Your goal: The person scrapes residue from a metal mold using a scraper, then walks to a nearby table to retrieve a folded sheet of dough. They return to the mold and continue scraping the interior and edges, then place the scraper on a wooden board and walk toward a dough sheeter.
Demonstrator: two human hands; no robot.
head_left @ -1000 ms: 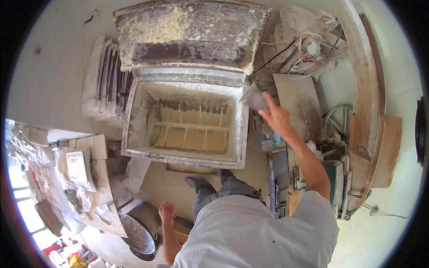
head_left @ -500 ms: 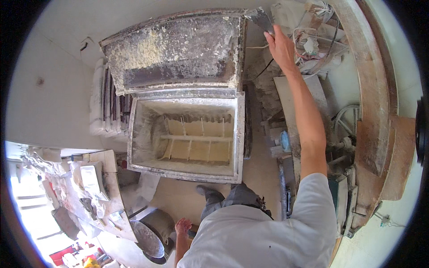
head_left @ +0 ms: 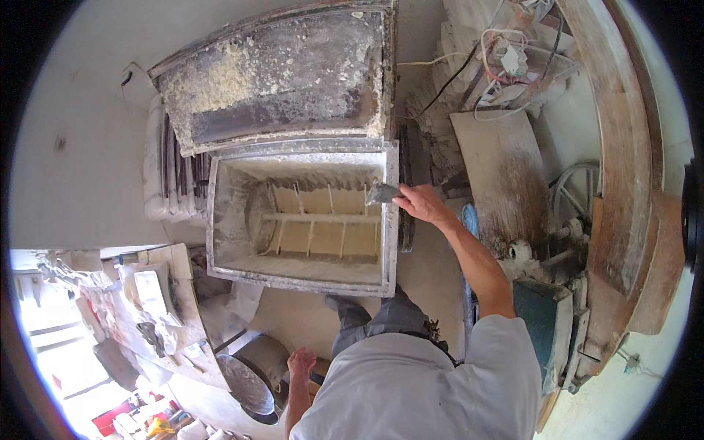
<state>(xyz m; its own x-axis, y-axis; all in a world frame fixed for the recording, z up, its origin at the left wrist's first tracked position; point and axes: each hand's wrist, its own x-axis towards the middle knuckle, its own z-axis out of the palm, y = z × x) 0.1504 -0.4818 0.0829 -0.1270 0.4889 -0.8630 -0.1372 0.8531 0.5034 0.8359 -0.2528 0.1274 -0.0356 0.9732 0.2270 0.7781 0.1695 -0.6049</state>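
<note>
My right hand (head_left: 419, 203) is closed round a scraper (head_left: 381, 193) with a flat, broad dark blade. The blade reaches over the right rim of a mixing machine's metal trough (head_left: 211, 242). Inside the trough a pale shaft (head_left: 315, 218) with several thin cross bars spans a smooth, cream-coloured mass (head_left: 319, 238). Behind it the raised lid (head_left: 293, 95) is caked with pale crust, thickest at its left. My left hand (head_left: 301, 361) hangs low by my side, its fingers loosely bent and apart, holding nothing visible.
A round metal pot (head_left: 262, 361) with a tilted lid or pan (head_left: 246, 385) stands at lower left. Beside it, a cluttered table (head_left: 187, 293) carries papers and tools. To the right are a leaning board (head_left: 502, 176), a spoked wheel (head_left: 576, 194) and tangled cables (head_left: 506, 62).
My right hand, with the scraper, has come down and nearer from beside the lid's upper right corner to the trough's right rim. My left hand stays low at my side.
</note>
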